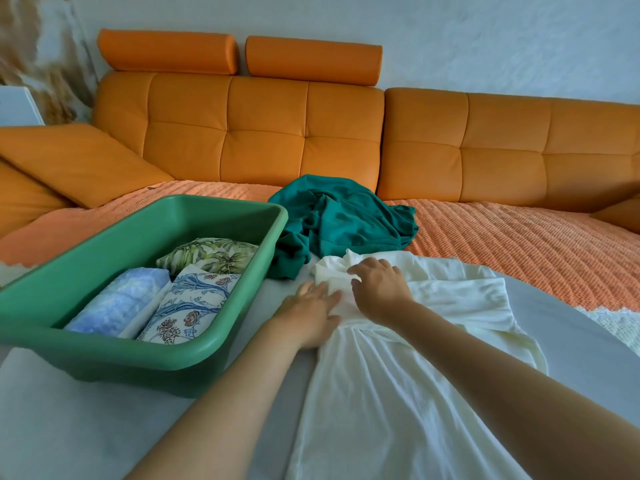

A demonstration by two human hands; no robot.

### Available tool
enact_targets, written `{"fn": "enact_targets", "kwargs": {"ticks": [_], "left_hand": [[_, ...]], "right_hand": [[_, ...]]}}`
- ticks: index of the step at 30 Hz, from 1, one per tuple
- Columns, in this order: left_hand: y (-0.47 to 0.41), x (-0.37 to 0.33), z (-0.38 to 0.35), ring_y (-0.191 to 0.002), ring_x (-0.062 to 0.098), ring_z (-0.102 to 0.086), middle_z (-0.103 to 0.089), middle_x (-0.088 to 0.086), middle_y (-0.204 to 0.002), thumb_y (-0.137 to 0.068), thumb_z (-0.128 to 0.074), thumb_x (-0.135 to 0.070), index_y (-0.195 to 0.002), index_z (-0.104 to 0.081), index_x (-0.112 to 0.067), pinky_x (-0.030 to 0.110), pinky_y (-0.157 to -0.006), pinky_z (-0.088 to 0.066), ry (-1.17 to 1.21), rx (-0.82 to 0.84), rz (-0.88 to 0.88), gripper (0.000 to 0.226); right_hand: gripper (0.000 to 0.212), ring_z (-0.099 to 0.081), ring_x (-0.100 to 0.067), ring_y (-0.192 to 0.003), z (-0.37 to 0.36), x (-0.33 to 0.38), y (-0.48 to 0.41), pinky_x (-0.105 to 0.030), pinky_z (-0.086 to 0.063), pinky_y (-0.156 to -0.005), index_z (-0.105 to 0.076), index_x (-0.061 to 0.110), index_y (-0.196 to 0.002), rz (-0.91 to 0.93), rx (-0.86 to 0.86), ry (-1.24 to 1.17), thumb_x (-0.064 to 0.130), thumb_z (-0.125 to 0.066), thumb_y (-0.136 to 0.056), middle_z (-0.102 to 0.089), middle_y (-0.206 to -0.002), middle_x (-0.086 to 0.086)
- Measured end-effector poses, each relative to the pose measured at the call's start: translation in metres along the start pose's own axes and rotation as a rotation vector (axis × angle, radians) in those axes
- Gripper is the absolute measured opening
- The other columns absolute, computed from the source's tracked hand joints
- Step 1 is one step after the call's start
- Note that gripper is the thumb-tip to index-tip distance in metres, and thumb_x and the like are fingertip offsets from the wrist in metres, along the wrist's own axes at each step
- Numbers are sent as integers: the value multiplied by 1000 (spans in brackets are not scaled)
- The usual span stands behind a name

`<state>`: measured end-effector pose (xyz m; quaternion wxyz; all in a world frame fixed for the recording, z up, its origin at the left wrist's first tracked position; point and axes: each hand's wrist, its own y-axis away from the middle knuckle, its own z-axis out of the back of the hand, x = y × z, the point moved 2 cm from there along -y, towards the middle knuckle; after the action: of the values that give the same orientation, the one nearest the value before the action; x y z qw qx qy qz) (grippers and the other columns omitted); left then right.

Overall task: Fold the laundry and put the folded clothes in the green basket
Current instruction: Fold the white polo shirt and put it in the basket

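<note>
A cream white garment lies spread on the white table, running from the near edge toward the sofa. My left hand lies flat with straight fingers on its left edge near the bunched top. My right hand rests on the crumpled upper part, fingers curled over the cloth. The green basket stands to the left and holds three folded pieces: a pale blue one, a blue floral one and a green leaf-print one. A crumpled teal garment lies just beyond the white one.
The white table butts against an orange sofa covered with an orange knitted throw. An orange cushion leans at the far left. A white knitted cloth shows at the right edge.
</note>
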<state>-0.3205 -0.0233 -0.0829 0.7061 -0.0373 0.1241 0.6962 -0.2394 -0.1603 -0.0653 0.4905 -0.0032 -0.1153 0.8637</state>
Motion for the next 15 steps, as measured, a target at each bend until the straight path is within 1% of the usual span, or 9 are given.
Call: {"fn": "enact_targets", "kwargs": {"ticks": [2,3,5,6,7,8,10,12,15], "left_hand": [[-3,2,-5,-154,23,4,5,-6,-168,-101,-33,-56,-159,-7,-40,45,-121,-7,57,144,75,65],[-6,2,-6,-153,24,1,2,-6,-168,-100,-31,-58,-158,-13,-41,46,-121,-9,97,135,94,63],[-10,0,-1,-146,27,-21,-27,1,-161,-102,-25,-48,-145,-46,-30,48,-117,-23,262,7,146,51],[-11,-1,2,-135,29,-33,-44,6,-148,-103,-25,-41,-126,-58,-20,48,-112,-32,361,-102,181,45],[-12,-1,4,-125,30,-41,-53,9,-132,-103,-27,-34,-108,-58,-12,47,-104,-39,398,-202,207,38],[-14,-1,5,-118,30,-46,-56,12,-123,-103,-30,-28,-100,-55,-10,46,-99,-44,386,-276,240,31],[-18,2,3,-118,32,-49,-55,14,-125,-101,-36,-24,-114,-53,-7,45,-95,-47,345,-326,352,27],[-21,2,1,-124,33,-48,-50,17,-135,-100,-39,-33,-134,-46,-3,44,-96,-45,305,-260,472,45],[-36,-1,-5,-127,31,-47,-49,14,-140,-96,-43,-47,-142,-43,-7,41,-98,-46,237,-176,490,61]], "right_hand": [[53,-27,-26,-146,-4,-6,18,-44,-24,-116,-29,22,-156,55,240,33,42,-27,-106,-29,-160,-6],[58,-14,-25,-152,-7,-9,27,-45,-16,-121,-15,22,-160,72,350,21,45,-21,-107,-14,-166,-7],[60,4,-21,-154,-10,-18,39,-44,-4,-124,2,26,-160,85,413,7,48,-14,-106,4,-168,-6],[60,7,-20,-154,-9,-22,42,-44,-2,-125,3,26,-160,81,397,10,48,-13,-106,6,-168,-5],[59,7,-20,-154,-8,-25,45,-45,-1,-125,2,26,-160,77,378,21,47,-12,-106,6,-168,-5],[59,7,-20,-154,-6,-26,48,-46,-1,-125,1,25,-160,75,361,38,46,-11,-106,6,-168,-5],[59,6,-21,-154,-6,-28,55,-48,1,-125,0,22,-160,71,341,81,44,-10,-106,5,-168,-4],[60,7,-22,-154,-9,-30,61,-50,2,-124,3,23,-160,65,362,112,44,-8,-105,8,-168,-3],[59,10,-22,-154,-12,-31,63,-51,4,-123,8,26,-160,70,392,121,40,-7,-104,13,-167,0]]}}
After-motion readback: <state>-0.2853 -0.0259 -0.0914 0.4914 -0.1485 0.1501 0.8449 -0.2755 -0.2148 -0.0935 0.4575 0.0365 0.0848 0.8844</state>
